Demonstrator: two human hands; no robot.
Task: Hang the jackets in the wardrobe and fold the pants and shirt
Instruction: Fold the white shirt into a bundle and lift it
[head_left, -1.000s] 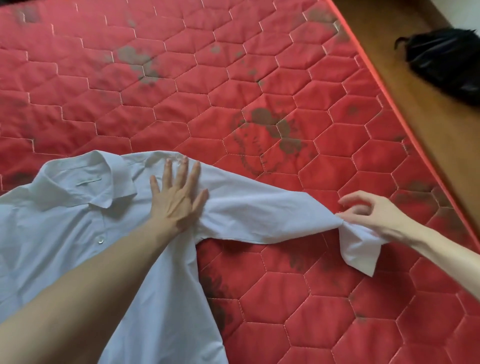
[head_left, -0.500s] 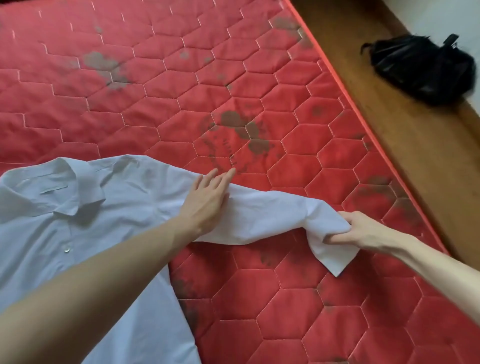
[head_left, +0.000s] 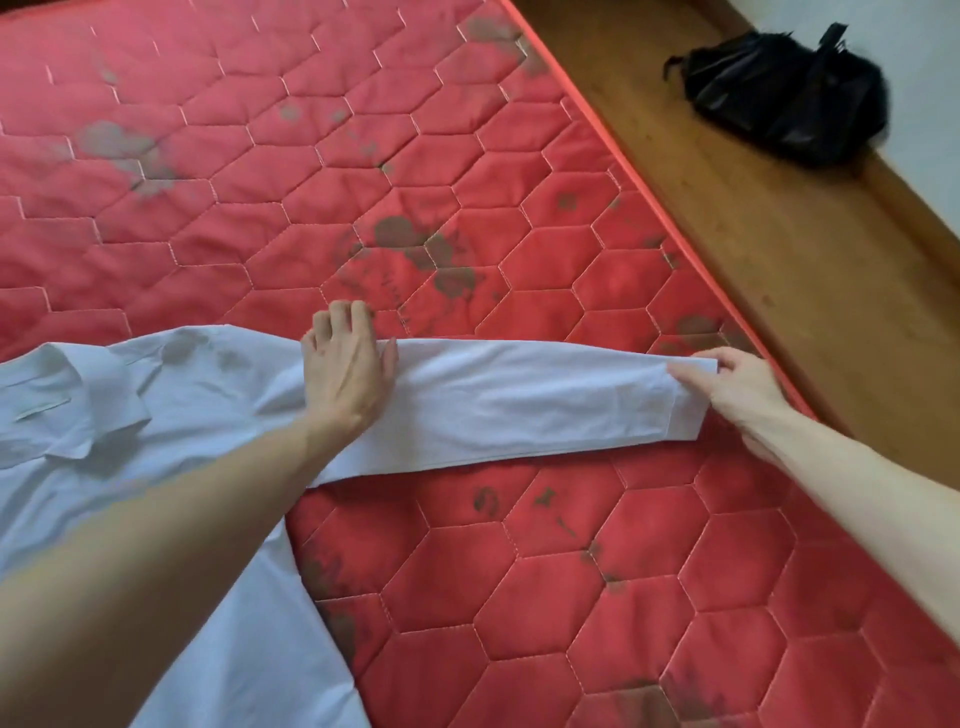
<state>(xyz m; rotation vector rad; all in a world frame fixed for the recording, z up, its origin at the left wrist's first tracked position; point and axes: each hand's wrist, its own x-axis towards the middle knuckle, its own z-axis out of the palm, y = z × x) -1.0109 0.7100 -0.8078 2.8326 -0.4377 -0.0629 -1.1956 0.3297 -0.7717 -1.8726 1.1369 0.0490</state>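
A pale blue shirt (head_left: 197, 395) lies front-up on the red quilted mattress (head_left: 545, 571), its collar at the left edge of view. One long sleeve (head_left: 519, 405) stretches flat to the right. My left hand (head_left: 345, 371) presses down on the shoulder end of that sleeve, fingers bent over its far edge. My right hand (head_left: 743, 387) pinches the cuff end near the mattress's right border. No jackets or pants are in view.
The mattress carries dark stains (head_left: 426, 254) in several places. A wooden bed frame ledge (head_left: 779, 234) runs along its right side, with a crumpled black bag (head_left: 784, 88) on it against the white wall.
The sleeve, bunched and drooping at the cuff before, now lies pulled straight and flat. My right hand moved outward and up with the cuff; my left hand slid to the sleeve's shoulder end.
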